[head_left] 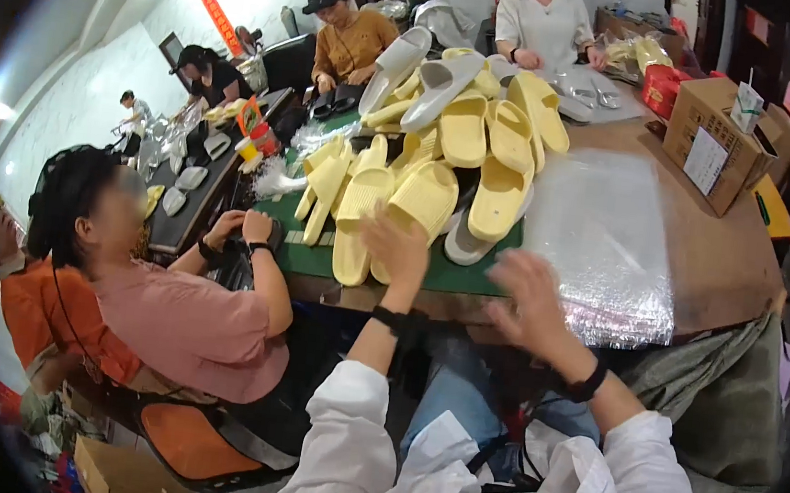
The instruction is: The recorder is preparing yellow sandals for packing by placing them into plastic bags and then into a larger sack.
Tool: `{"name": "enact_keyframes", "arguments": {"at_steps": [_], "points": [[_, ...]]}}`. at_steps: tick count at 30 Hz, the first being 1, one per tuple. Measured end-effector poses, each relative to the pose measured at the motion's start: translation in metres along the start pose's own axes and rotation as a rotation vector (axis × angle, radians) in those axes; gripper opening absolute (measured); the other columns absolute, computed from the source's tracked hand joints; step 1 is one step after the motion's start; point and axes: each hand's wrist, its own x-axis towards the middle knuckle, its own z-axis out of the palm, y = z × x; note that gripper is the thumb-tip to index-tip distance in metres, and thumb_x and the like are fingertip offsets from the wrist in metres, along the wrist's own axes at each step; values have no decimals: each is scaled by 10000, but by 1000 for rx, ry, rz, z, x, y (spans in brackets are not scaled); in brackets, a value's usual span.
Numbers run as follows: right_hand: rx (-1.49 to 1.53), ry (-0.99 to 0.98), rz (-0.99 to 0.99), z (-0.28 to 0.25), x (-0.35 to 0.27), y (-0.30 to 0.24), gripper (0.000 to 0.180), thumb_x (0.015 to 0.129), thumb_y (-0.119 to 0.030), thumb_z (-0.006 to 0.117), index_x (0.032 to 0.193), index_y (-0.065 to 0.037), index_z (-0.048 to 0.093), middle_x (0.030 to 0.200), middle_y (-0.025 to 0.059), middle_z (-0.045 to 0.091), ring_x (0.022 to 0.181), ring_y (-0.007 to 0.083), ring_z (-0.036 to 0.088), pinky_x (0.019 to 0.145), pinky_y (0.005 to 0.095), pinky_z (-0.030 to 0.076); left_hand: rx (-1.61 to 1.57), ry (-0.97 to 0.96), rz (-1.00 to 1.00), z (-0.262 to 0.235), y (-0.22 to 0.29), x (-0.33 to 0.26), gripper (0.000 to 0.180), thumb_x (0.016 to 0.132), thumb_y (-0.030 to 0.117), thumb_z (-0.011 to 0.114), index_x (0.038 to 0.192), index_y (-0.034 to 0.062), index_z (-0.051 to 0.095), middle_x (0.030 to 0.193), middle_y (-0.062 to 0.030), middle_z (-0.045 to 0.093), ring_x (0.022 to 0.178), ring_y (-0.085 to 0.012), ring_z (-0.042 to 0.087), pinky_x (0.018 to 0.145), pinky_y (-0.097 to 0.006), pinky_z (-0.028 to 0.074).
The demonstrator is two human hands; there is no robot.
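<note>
A big pile of pale yellow slide slippers lies on the table, with a few greyish-white slippers on top of it. My left hand is at the near end of the pile, fingers spread, over a ribbed yellow slipper; whether it touches is unclear. My right hand hovers at the table's near edge with its fingers apart and nothing in them. Close to it lies a stack of clear plastic bags. One greyish slipper sits partly under a yellow one, between my hands.
A person in a pink shirt sits at my left, hands at the table. Other people work across the table and farther left. An open cardboard box with a small drink carton stands at the right. A grey-green cloth hangs off the right edge.
</note>
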Motion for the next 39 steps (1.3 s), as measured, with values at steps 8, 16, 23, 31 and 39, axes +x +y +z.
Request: {"name": "enact_keyframes", "arguments": {"at_steps": [8, 16, 23, 31, 39], "points": [[-641, 150, 466, -67, -22, 126, 485, 816, -304, 575, 1242, -97, 470, 1354, 160, 374, 1245, 383, 307, 1014, 548, 212, -137, -494, -239, 0, 3, 13, 742, 733, 117, 645, 1367, 261, 290, 1151, -247, 429, 1092, -431, 431, 965, -518, 306], [-421, -347, 761, -22, -54, 157, 586, 804, -383, 578, 1297, -110, 418, 1375, 131, 366, 1286, 353, 272, 1038, 556, 174, -233, -274, -122, 52, -72, 42, 301, 811, 269, 595, 1111, 272, 616, 780, -200, 578, 836, -354, 529, 728, -468, 410], [-754, 110, 855, -61, -39, 139, 951, 640, -465, 719, 1387, -98, 258, 1427, 220, 214, 1320, 374, 206, 1018, 584, 194, -313, -358, -20, 33, -53, 41, 246, 813, 156, 613, 1039, 66, 648, 973, -218, 618, 873, -308, 551, 815, -366, 419], [-529, 153, 1252, -79, -59, 160, 1058, 578, -445, 773, 1406, -127, 197, 1404, 287, 208, 1314, 381, 216, 1004, 563, 215, -916, 65, -440, -33, -22, 18, 214, 886, 78, 510, 1055, -52, 512, 970, -119, 559, 850, -201, 544, 775, -305, 467], [-235, 457, 1296, -90, -96, 172, 752, 659, -318, 734, 1298, -120, 391, 1176, 147, 536, 1134, 321, 454, 977, 486, 297, -1280, -239, -410, -86, 39, -14, 216, 909, 88, 475, 1101, 9, 417, 1066, -75, 466, 964, -162, 491, 857, -285, 416]]}}
